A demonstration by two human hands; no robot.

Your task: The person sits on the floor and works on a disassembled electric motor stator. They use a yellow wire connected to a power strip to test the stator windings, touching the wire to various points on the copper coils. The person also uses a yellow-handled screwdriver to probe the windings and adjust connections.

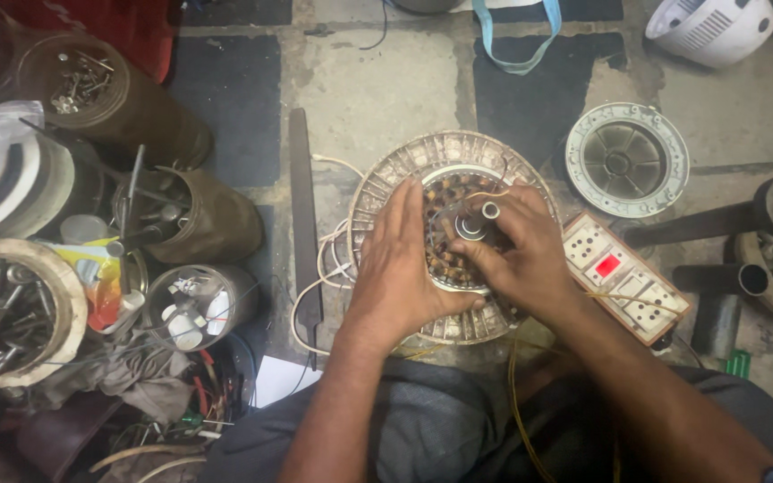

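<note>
A round metal fan motor [440, 161] lies on the floor in front of me, its copper windings and central shaft [473, 224] exposed. My left hand [400, 264] rests flat on the motor's left side, fingers pointing to its middle. My right hand [521, 255] lies over the right side, fingers curled around the windings by the shaft. A thin copper wire [485, 192] loops near the fingertips; whether the fingers pinch it is hidden. White cables [319, 277] trail off the motor's left.
A long flat file [302, 206] lies left of the motor. Tins of bolts and tools [11, 309] crowd the left. A switch board with sockets [624, 277] sits on the right, a round metal cover [626, 159] behind it, dark pipes [744, 215] farther right.
</note>
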